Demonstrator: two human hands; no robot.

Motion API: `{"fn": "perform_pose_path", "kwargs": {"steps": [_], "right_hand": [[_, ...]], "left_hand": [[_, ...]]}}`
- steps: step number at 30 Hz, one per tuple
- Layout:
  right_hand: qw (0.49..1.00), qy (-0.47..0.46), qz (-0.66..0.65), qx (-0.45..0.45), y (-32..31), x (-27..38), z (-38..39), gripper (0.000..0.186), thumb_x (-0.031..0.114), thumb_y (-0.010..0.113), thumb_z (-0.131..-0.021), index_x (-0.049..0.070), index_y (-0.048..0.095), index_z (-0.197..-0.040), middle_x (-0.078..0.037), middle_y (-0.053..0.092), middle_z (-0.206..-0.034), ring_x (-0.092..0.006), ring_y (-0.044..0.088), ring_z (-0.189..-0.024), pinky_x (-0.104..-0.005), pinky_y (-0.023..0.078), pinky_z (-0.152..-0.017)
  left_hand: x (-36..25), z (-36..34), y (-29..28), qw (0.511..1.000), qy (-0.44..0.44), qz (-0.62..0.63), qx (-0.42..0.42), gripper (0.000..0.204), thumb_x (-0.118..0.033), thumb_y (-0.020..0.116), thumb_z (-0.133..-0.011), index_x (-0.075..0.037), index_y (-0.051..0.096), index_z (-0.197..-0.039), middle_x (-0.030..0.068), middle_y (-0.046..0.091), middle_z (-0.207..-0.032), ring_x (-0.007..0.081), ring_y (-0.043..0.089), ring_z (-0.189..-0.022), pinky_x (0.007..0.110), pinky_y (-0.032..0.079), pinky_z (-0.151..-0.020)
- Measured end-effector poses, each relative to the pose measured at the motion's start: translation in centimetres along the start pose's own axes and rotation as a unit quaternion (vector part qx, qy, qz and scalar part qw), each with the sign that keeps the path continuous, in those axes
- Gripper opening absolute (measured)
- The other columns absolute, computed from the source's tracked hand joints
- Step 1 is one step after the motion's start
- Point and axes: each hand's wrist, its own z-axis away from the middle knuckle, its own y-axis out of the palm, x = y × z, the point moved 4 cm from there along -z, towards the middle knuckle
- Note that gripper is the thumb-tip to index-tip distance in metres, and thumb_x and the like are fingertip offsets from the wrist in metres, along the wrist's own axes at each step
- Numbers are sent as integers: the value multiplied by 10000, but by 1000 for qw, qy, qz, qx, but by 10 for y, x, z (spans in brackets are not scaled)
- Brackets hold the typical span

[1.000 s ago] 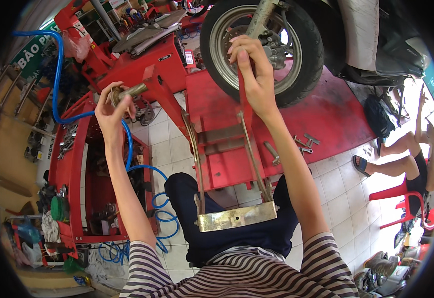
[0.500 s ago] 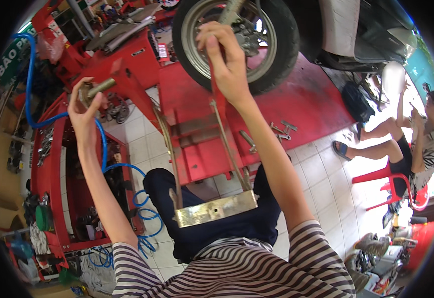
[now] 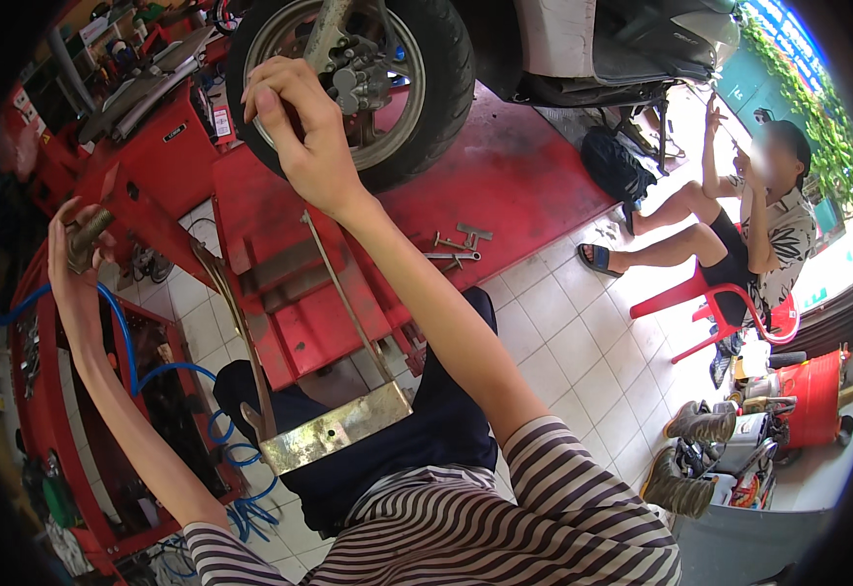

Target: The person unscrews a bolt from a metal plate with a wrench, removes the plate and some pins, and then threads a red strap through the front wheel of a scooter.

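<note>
My right hand [image 3: 304, 132] is raised in front of a scooter's front wheel [image 3: 353, 83], fingers pinched close to the tyre and silver rim; whether it holds something small I cannot tell. The wheel rests on a red lift ramp [image 3: 505, 181]. My left hand [image 3: 75, 259] is lifted at the far left and closed around a dull metal part [image 3: 87, 237] with a blue air hose [image 3: 128, 337] running below it. A brass-coloured metal bracket [image 3: 334, 435] on two thin rods lies over my lap.
A red tool trolley [image 3: 50, 410] with an open tray stands at my left. Wrenches and bolts [image 3: 456, 249] lie on the ramp. A person sits on a red plastic chair [image 3: 715, 308] at the right. Boots and a red bucket [image 3: 812, 396] stand on white floor tiles.
My head has turned, so the wheel and ramp slid left and up in view. The right hand stays at the wheel; the left hand still grips the metal part.
</note>
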Motion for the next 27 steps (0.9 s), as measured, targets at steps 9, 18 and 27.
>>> {"fn": "perform_pose_path", "kwargs": {"steps": [9, 18, 27], "right_hand": [[1000, 15, -22, -17, 1, 4, -1, 179, 88, 562, -995, 3, 604, -844, -95, 593, -983, -263, 560, -1035, -360, 452, -886], [1000, 9, -17, -8, -1, 0, 0, 165, 88, 561, -993, 2, 603, -858, -102, 595, -1002, -284, 560, -1082, -374, 441, -936], [1000, 12, -7, 1, -1, 1, 0, 152, 76, 555, -991, 5, 592, -863, -103, 594, -1011, -287, 558, -1087, -373, 434, -949]], "left_hand": [[15, 0, -20, 995, 53, -85, 24, 362, -377, 539, -1041, -49, 615, -1172, 27, 611, -819, 122, 577, -713, 272, 456, -683], [-13, 18, 44, 983, 107, -71, -128, 434, -435, 456, -1066, -43, 606, -1177, 53, 632, -840, 118, 597, -749, 273, 463, -729], [2, -2, -11, 995, -64, 18, 81, 430, -463, 466, -1053, -67, 615, -1132, 21, 572, -756, 101, 531, -572, 241, 404, -572]]}}
